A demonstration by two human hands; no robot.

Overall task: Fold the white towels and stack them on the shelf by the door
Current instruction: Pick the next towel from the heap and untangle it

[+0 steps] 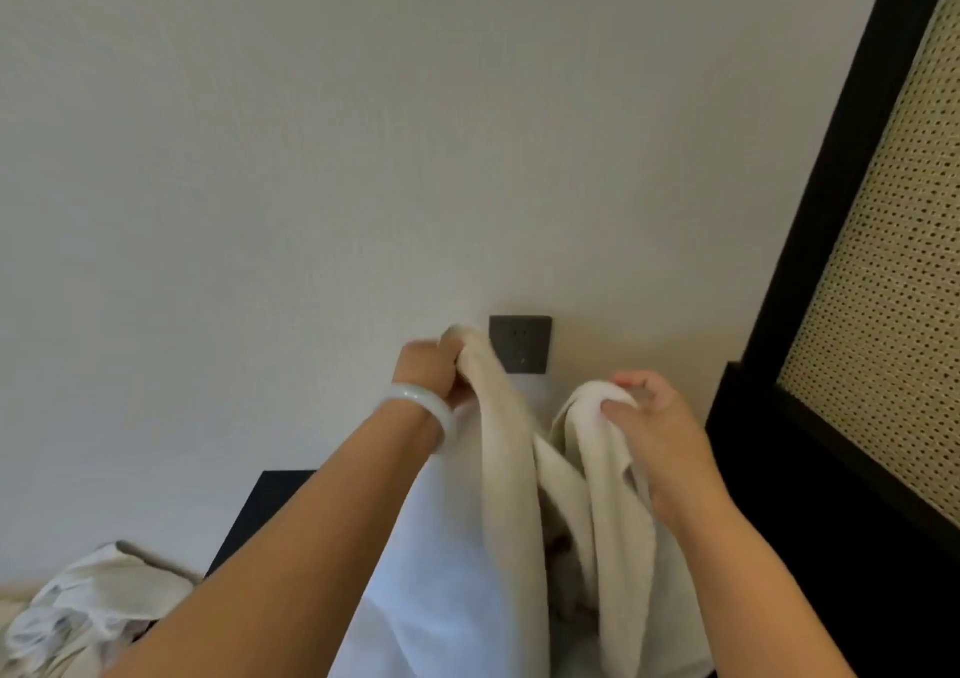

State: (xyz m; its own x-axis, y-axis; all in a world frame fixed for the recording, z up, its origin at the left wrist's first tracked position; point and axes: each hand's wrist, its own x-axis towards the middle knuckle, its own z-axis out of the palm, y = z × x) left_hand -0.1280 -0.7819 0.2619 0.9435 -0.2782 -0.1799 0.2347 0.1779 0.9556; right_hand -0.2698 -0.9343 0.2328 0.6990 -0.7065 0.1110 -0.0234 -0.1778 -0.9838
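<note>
Seems to be the opening step of a fold, not yet the stacking. Held up in the air before the pale wall (260, 157): one white towel (511, 469), hanging down in two thick ropes with a sagging fold between. Clenched around one bunched end by the left hand (431, 370), with a smooth pale bangle (421, 403) at the wrist, just in front of the dark square socket (522, 344); pinched at the other bunch by the right hand (662, 420), thumb pressing cloth against curled fingers. Looks soft, thick and a little fluffy, cream in the shade, bluish white lower down. Next, probably: find the true corners, pull apart until the top edge goes straight, then bring together. Lying crumpled at lower left, more white cloth (78, 610), beside a flat dark surface (270, 495). At right, a woven cane panel (893, 313) in a black frame.
</note>
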